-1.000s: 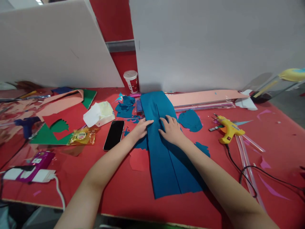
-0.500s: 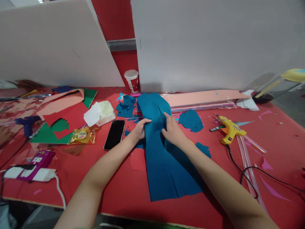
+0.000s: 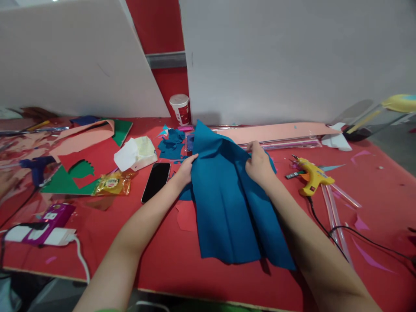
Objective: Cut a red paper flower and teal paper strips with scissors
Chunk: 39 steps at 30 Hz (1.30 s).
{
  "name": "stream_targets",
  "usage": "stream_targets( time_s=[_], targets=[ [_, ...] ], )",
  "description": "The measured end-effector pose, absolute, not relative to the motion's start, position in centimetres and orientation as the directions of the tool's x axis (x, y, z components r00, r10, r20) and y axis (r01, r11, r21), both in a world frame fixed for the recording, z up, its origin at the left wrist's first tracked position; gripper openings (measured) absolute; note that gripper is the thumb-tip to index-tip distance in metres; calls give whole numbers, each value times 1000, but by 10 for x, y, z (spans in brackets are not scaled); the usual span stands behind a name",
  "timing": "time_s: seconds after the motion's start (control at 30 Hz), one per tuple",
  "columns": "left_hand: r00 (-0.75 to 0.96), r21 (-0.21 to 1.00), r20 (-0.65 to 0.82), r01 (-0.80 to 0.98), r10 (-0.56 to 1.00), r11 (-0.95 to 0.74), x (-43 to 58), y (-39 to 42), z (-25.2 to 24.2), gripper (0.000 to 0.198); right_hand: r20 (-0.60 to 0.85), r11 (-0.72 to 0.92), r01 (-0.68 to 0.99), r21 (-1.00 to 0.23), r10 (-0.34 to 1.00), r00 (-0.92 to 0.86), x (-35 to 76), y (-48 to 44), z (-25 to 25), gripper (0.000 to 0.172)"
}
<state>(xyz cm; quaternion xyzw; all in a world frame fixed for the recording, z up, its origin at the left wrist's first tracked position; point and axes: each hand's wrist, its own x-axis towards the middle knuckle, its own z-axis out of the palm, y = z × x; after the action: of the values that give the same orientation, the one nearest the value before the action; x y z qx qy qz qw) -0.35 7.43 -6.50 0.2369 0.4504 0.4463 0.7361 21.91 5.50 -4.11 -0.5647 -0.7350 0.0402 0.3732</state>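
A large sheet of blue felt-like material [image 3: 224, 203] hangs between my two hands over the red table, creased and fanned out toward me. My left hand [image 3: 186, 171] pinches its left edge, thumb on top. Closed on its upper right part is my right hand [image 3: 259, 164], and a fold runs down from there. The sheet's lower edge hangs in loose waves. Crumpled blue scraps [image 3: 171, 145] lie just beyond my left hand, partly covered by the sheet. A black phone [image 3: 156, 183] rests beside my left forearm.
To the right lies a yellow glue gun [image 3: 314, 175] with its cord and clear sticks. A lidded paper cup [image 3: 180, 109] stands against the white boards [image 3: 292, 60]. On the left are a purple-and-white power strip [image 3: 48, 229], coloured sheets, a blue glue gun [image 3: 37, 169] and another person's hand [image 3: 6, 184].
My right hand has moved to the right with the sheet's right side. The folded blue sheet has spread wider, and its far edge now bends up. My left hand keeps its hold.
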Motion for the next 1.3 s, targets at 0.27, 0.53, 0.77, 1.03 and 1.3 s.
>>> stream_targets(
  time_s=[0.27,0.53,0.77,1.03,1.3],
  targets=[
    [-4,887,-311,-361,950,289,-9,79,-57,14,548,353,823,-445,834,-62,236,60,-35,32],
    [29,974,-226,31,974,225,-23,79,-60,25,464,342,855,-390,875,-138,234,62,-42,27],
    [98,958,-8,286,995,-20,-27,76,-57,24,373,399,887,-233,879,-297,228,56,-45,31],
    [334,852,215,396,918,-344,-18,83,-33,73,239,373,926,51,896,-374,200,55,-27,35],
    [407,781,63,549,912,-298,-13,95,-23,86,183,430,891,145,873,-452,169,80,-10,35]
  ],
)
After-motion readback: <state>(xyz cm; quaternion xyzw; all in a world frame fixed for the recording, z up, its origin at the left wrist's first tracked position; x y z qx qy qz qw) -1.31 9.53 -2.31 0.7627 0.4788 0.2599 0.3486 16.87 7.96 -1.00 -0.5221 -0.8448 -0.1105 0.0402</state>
